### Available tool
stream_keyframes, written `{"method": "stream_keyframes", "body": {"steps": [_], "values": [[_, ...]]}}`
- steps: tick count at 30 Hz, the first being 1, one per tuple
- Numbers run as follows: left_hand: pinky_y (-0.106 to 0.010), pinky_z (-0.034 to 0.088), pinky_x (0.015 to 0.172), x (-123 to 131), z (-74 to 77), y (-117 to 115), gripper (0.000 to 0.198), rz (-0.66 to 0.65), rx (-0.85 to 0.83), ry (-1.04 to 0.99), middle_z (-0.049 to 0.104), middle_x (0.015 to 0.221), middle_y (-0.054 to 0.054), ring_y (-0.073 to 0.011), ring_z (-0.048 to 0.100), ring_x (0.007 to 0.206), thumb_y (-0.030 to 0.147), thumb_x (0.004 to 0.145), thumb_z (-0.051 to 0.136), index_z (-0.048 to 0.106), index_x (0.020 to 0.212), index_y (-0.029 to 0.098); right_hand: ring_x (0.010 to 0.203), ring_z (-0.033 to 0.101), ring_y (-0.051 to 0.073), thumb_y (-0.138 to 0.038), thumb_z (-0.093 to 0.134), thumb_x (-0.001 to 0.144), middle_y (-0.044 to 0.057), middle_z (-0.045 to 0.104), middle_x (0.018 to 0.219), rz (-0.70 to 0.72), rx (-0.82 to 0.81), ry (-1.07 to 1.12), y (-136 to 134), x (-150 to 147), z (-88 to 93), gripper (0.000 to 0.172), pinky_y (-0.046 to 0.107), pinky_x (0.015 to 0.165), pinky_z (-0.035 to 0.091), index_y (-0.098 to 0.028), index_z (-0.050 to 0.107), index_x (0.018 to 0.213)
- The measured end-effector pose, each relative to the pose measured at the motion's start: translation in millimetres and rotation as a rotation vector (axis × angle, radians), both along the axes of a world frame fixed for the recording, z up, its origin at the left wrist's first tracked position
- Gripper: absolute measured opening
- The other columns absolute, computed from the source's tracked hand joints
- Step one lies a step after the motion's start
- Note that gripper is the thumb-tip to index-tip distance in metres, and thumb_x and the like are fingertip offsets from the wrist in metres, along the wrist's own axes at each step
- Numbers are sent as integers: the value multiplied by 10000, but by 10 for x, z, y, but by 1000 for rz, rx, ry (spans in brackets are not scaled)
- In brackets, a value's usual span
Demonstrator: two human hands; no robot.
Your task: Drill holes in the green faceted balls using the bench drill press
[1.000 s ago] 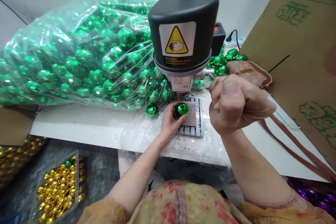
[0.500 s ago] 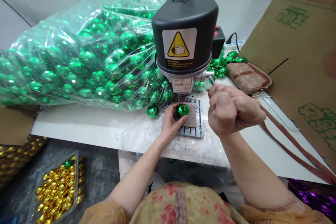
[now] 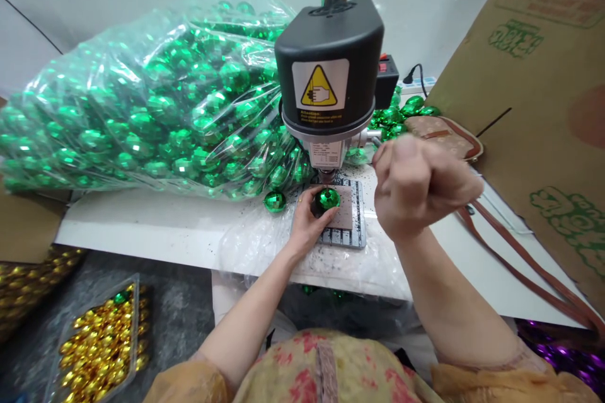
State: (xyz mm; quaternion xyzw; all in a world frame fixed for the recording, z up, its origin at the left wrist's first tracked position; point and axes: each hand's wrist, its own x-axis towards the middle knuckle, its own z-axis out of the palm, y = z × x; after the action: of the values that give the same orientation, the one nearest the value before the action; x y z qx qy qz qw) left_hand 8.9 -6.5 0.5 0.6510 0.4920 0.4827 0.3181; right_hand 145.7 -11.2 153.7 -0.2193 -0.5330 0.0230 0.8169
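Observation:
Under the chuck of a small black bench drill press (image 3: 331,60), my left hand (image 3: 307,220) grips a shiny green faceted ball (image 3: 329,199) between thumb and fingers. The ball rests on the press's slotted base plate (image 3: 358,214), where a flat pinkish-brown board (image 3: 345,204) also lies. The drill bit comes down at the top of the ball; whether it has entered is too small to tell. My right hand (image 3: 420,186), slightly blurred, is closed on the press's feed lever, which it mostly hides. Another green ball (image 3: 275,201) lies left of the plate.
A large clear bag of green balls (image 3: 155,107) covers the table's left. Behind the right hand are loose green balls (image 3: 413,107), a patterned handbag (image 3: 449,135) and a cardboard box (image 3: 534,107). A clear tub of gold balls (image 3: 101,340) stands lower left.
My right hand, still closed, has risen slightly and turned with the lever, more of which is now hidden. The left hand and its ball stay under the drill bit. The view has shifted slightly.

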Motion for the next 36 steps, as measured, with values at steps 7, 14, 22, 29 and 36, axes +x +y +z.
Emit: {"method": "stream_keyframes", "body": {"steps": [7, 14, 22, 29, 36], "values": [[-373, 543, 859, -86, 128, -413, 410, 166, 238, 116, 684, 1042, -69, -226, 666, 977, 381, 795, 767, 606, 1138, 223, 397, 354, 27, -94, 561, 880, -79, 306, 461, 66, -49, 89, 117, -24, 474, 437, 256, 453, 230, -200, 303, 544], [-285, 502, 526, -492, -116, -1326, 247, -484, 784, 705, 704, 861, -76, -173, 621, 656, 322, 913, 596, 641, 1130, 213, 415, 361, 20, -104, 528, 905, -78, 265, 492, 46, -43, 92, 102, -43, 435, 433, 252, 496, 222, -205, 262, 579], [-310, 575, 716, -835, -94, -1013, 229, 15, 691, 685, 671, 1034, -102, -202, 671, 866, 260, 940, 602, 647, 1165, 260, 402, 353, 26, -120, 542, 902, -84, 313, 462, 24, -27, 74, 163, -17, 410, 426, 248, 444, 252, -220, 281, 581], [-477, 502, 904, -1031, 170, -85, 436, 261, 167, 1008, 610, 1108, -142, -340, 574, 1059, 110, 857, 585, 600, 1276, 228, 435, 389, 17, -144, 555, 904, -75, 296, 488, 43, -58, 111, 117, -29, 399, 421, 239, 505, 271, -190, 301, 572], [-402, 518, 894, -985, 160, -101, 425, 188, 185, 581, 630, 1019, -74, -270, 622, 986, 170, 715, 722, 569, 1108, 216, 457, 402, 15, -169, 547, 921, -66, 247, 535, 10, -85, 82, 92, -32, 388, 445, 244, 515, 276, -191, 272, 571]]}}
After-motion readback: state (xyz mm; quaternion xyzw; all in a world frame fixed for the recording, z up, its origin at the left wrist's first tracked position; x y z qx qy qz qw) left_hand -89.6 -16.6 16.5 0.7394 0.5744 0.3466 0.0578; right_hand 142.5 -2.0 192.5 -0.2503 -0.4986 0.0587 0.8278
